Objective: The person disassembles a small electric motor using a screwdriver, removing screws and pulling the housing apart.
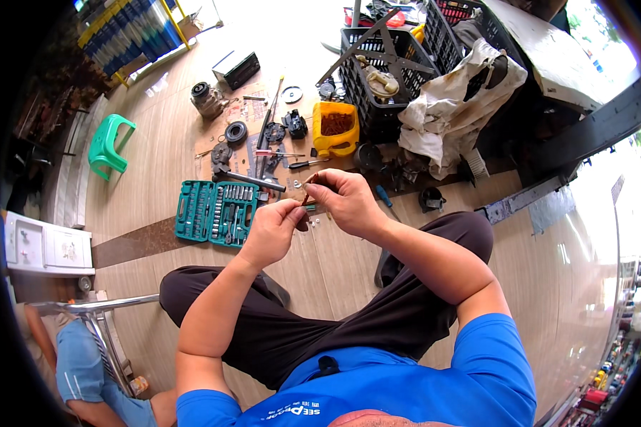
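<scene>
My left hand (273,229) and my right hand (348,204) meet in front of my knees, each pinching a small, thin brown piece (307,198) between thumb and fingers. Its kind is too small to make out. Just left of my left hand lies an open teal socket set case (218,213) with rows of metal sockets. A dark bar-like tool (253,179) crosses above that case. Beyond my right hand stands a cut-open yellow jug (336,129) with reddish-brown contents. Near it are a black-handled screwdriver (308,164) and a red-handled one (269,152).
Black machine parts lie on cardboard ahead, among them a ring (236,132). Black crates (377,107) and a stained cloth (452,107) are at the far right. A green stool (110,146) stands left. Another person in blue shorts (85,359) sits at the lower left.
</scene>
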Tool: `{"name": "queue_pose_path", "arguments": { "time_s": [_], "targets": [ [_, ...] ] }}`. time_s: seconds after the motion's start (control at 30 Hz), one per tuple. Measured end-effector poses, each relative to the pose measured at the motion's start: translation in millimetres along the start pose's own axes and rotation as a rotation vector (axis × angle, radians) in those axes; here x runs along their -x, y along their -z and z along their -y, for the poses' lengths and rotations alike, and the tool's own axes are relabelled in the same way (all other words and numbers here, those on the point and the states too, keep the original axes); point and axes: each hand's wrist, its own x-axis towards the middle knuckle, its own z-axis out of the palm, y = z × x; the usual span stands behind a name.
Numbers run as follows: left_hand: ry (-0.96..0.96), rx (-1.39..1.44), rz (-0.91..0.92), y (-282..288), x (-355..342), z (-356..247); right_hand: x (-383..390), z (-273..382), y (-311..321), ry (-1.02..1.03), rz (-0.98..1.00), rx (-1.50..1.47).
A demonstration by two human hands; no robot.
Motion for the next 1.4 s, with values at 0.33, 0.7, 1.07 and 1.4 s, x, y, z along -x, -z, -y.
{"name": "queue_pose_path", "arguments": {
  "time_s": [0.33,0.7,1.07,1.4],
  "targets": [
    [0.117,0.450,0.109,-0.6,1.4,0.9,1.5,8.9,3.3,-0.035,0.074,-0.087],
    [0.032,0.085,-0.005,-4.0,2.7,-2.6,1.6,5.3,1.3,0.035,0.042,-0.012],
    [0.041,0.398,-0.006,-1.5,0.9,4.8,3.4,3.7,-2.3,0.027,0.033,0.005],
    [0.050,0.246,-0.147,-4.6,0.8,10.6,6.3,6.5,-6.2,0.101,0.000,0.160]
  ]
}}
